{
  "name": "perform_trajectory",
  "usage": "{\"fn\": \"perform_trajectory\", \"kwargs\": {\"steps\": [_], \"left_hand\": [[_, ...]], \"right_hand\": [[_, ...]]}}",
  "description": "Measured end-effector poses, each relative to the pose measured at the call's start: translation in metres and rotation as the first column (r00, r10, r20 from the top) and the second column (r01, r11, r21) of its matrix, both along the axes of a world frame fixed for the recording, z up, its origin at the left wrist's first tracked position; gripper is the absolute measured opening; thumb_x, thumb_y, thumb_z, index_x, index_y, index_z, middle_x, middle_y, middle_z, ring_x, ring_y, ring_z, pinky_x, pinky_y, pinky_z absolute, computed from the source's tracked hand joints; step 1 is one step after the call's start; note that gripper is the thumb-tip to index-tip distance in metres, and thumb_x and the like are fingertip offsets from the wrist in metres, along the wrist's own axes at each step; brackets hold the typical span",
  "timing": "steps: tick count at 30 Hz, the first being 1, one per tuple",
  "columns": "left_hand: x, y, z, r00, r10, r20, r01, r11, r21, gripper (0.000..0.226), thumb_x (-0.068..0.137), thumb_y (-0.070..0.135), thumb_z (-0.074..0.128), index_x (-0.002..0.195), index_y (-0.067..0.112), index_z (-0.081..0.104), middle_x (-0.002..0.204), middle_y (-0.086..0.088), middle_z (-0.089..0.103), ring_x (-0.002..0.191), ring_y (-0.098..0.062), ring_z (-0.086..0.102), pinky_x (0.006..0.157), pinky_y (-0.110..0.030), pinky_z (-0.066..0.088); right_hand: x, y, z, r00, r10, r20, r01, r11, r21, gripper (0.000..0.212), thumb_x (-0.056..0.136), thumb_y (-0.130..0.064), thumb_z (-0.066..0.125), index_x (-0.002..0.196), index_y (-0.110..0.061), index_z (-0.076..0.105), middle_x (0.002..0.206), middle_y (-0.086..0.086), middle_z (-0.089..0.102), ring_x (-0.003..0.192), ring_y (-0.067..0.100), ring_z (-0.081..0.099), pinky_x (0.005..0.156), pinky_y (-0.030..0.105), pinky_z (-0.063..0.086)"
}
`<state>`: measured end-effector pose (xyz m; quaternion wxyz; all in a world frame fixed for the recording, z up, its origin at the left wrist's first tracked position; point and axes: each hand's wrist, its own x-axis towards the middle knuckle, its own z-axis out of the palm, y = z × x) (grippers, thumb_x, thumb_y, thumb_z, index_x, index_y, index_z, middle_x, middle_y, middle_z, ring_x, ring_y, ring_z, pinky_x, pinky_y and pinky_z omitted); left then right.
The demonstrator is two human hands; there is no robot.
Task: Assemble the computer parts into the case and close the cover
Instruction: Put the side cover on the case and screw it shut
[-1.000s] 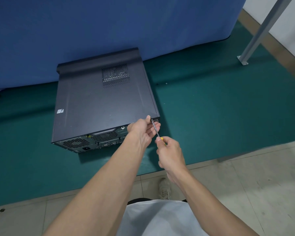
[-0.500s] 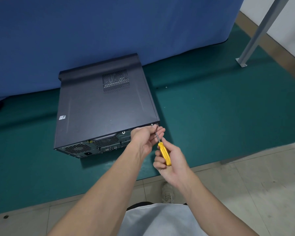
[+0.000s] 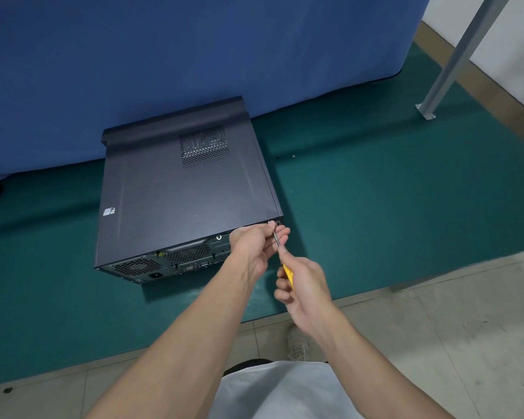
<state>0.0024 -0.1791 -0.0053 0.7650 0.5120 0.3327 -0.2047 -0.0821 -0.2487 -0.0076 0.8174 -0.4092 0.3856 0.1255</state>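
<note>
On a green matted surface (image 3: 375,222) before a blue cloth backdrop (image 3: 194,55), the boxy dark metal computer case (image 3: 179,192) lies flat, its long axis running toward the cloth and vented rear facing the person, where the left hand (image 3: 254,243) pinches the shaft of the yellow-handled screwdriver (image 3: 288,275) that the right hand (image 3: 306,282) grips

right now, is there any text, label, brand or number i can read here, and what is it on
No text can be read as it stands.
The small white sticker on the case cover: too blurred to read.
The rear panel of the case: any port markings are too small to read.
The yellow screwdriver, held by the left hand and right hand: no print shows.
</note>
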Motion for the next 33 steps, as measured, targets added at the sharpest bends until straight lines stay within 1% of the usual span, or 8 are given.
{"fn": "perform_trajectory", "kwargs": {"steps": [3,9,14,16,19,22,29,33], "left_hand": [[-0.002,-0.002,-0.001,0.999,0.042,0.013,-0.042,0.999,0.004,0.009,0.087,-0.008,0.063,0.078,-0.009,0.062,0.064,-0.017,0.068,0.058,-0.022,0.07,0.052,-0.025,0.056],[-0.002,-0.001,0.001,0.999,-0.039,-0.007,0.038,0.994,-0.106,0.01,0.095,-0.004,0.052,0.09,-0.009,0.058,0.077,-0.02,0.07,0.063,-0.024,0.072,0.054,-0.026,0.058],[-0.001,-0.005,-0.001,0.998,0.063,-0.001,-0.063,0.997,-0.048,0.002,0.086,-0.011,0.062,0.087,-0.012,0.061,0.064,-0.019,0.068,0.057,-0.025,0.071,0.05,-0.025,0.056],[-0.003,-0.006,-0.003,0.997,0.072,0.012,-0.071,0.996,-0.052,0.007,0.086,-0.01,0.063,0.091,-0.013,0.061,0.067,-0.02,0.068,0.06,-0.025,0.071,0.052,-0.025,0.056],[-0.006,-0.003,-0.002,1.0,0.009,0.012,-0.007,0.988,-0.155,0.01,0.093,-0.004,0.057,0.098,-0.012,0.059,0.076,-0.021,0.071,0.066,-0.027,0.073,0.055,-0.026,0.058],[-0.007,0.003,0.0,1.0,-0.014,-0.014,0.01,0.97,-0.244,0.014,0.097,-0.003,0.048,0.103,-0.011,0.058,0.083,-0.022,0.072,0.071,-0.027,0.073,0.056,-0.027,0.058],[-0.005,-0.002,-0.001,0.997,0.076,-0.005,-0.076,0.991,-0.111,0.003,0.086,-0.012,0.062,0.088,-0.012,0.061,0.07,-0.021,0.069,0.061,-0.025,0.071,0.053,-0.026,0.058],[-0.005,0.007,0.001,1.0,-0.002,-0.013,-0.001,0.98,-0.197,0.007,0.091,-0.009,0.055,0.097,-0.011,0.059,0.081,-0.022,0.07,0.067,-0.026,0.073,0.056,-0.027,0.058]], "right_hand": [[0.003,0.003,-0.001,0.991,0.133,-0.019,-0.13,0.921,-0.367,0.031,0.097,-0.029,0.055,0.075,-0.007,0.058,0.058,0.001,0.048,0.039,0.008,0.032,0.037,0.022,0.024],[0.007,-0.005,0.004,0.994,-0.045,-0.098,0.073,0.949,0.308,0.036,0.099,-0.032,0.048,0.081,-0.002,0.056,0.051,0.001,0.042,0.036,0.007,0.027,0.033,0.02,0.019],[0.001,0.0,0.0,0.985,0.163,-0.046,-0.165,0.864,-0.476,0.025,0.086,-0.033,0.069,0.082,-0.01,0.059,0.063,0.002,0.058,0.044,0.011,0.043,0.044,0.028,0.035],[0.001,0.002,-0.002,0.981,0.191,-0.029,-0.175,0.82,-0.545,0.024,0.091,-0.027,0.063,0.074,-0.01,0.059,0.061,0.004,0.057,0.044,0.013,0.04,0.047,0.029,0.034],[0.005,-0.002,0.001,1.0,-0.011,-0.001,0.011,1.0,-0.007,0.028,0.099,-0.022,0.051,0.078,-0.004,0.057,0.057,0.005,0.047,0.04,0.01,0.03,0.034,0.021,0.022],[0.005,-0.003,0.005,0.995,-0.068,-0.075,0.088,0.946,0.311,0.028,0.099,-0.024,0.049,0.087,0.0,0.057,0.056,0.006,0.048,0.039,0.008,0.034,0.032,0.018,0.022],[0.001,0.004,0.003,0.971,0.233,-0.055,-0.227,0.825,-0.518,0.024,0.093,-0.024,0.06,0.077,-0.006,0.061,0.062,0.003,0.056,0.045,0.011,0.046,0.042,0.023,0.036],[0.003,-0.002,0.006,1.0,0.007,0.024,-0.01,0.989,0.15,0.025,0.099,-0.016,0.048,0.083,0.0,0.057,0.059,0.005,0.048,0.039,0.008,0.034,0.033,0.018,0.021]]}}
